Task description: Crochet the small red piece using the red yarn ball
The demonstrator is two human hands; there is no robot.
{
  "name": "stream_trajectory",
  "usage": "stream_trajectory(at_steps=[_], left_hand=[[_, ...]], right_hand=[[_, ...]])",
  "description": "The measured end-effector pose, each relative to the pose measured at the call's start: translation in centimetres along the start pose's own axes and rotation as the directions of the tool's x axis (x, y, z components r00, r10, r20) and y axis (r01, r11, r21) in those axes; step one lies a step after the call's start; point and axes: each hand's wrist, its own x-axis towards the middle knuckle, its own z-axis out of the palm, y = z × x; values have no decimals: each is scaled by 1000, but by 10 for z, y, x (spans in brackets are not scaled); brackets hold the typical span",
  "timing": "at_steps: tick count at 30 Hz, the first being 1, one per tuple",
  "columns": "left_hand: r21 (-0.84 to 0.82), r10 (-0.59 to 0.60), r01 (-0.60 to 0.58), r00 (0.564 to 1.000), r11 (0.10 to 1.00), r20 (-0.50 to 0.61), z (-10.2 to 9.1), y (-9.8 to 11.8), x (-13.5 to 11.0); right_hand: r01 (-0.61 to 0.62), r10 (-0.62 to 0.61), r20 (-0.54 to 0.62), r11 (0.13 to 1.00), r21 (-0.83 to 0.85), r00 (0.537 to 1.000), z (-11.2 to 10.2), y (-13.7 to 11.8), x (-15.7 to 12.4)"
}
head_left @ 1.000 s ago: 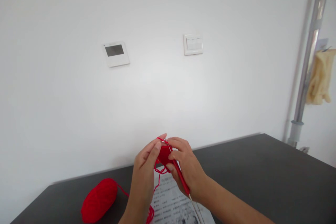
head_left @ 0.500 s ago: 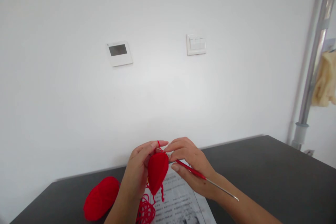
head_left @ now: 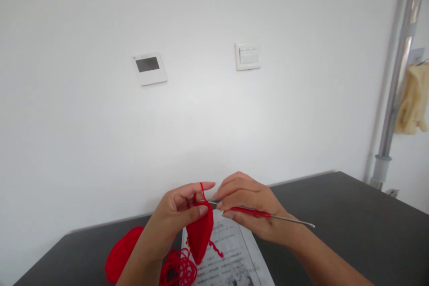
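My left hand [head_left: 174,216] pinches the top edge of a small red crocheted piece [head_left: 200,234], which hangs down from thumb and fingers; a strand of red yarn loops over the forefinger. My right hand [head_left: 250,208] grips a crochet hook [head_left: 268,216] with a red handle. The hook lies nearly level, its metal tip at the top of the piece. A ball of red yarn [head_left: 119,254] lies on the dark table [head_left: 335,223] left of my left forearm. Loose red yarn [head_left: 177,270] is tangled below the piece.
A printed paper sheet [head_left: 231,254] lies on the table under my hands. The white wall behind carries a small display panel [head_left: 149,68] and a light switch [head_left: 247,56]. A metal pole [head_left: 393,94] with a cream knitted item [head_left: 413,100] stands at the right.
The crochet hook has swung from pointing steeply down to nearly level, its end now out to the right. The red piece has dropped lower and hangs beneath my left fingers.
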Motion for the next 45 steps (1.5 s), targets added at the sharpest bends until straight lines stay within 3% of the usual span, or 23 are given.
stream_trajectory(at_steps=[3,9,12,27,36,41,45], left_hand=[[19,24,-23,999,1000,-28,-3,3,-1],[-29,27,-30,994,999,-106,3,7,-5],[-81,6,-14,994,997,-106,8,7,-6],[-241,-18,6,999,971,-47,12,8,-6],[-250,-49,50,999,967,11,17,5,-5],[-290,-73,90,995,953,69,13,6,-5],[-288,-17,43,996,957,93,3,2,-3]], right_hand=[[15,-14,-28,999,40,1000,3,-2,-1],[-196,218,-126,966,167,968,17,-5,-7],[-204,234,-141,959,198,962,19,-5,-8],[-44,50,-57,995,89,997,10,-2,-6],[132,-158,-119,970,-204,980,22,4,-9],[177,-188,-7,934,-310,982,18,1,-8],[235,-243,33,886,-399,970,14,-9,-4]])
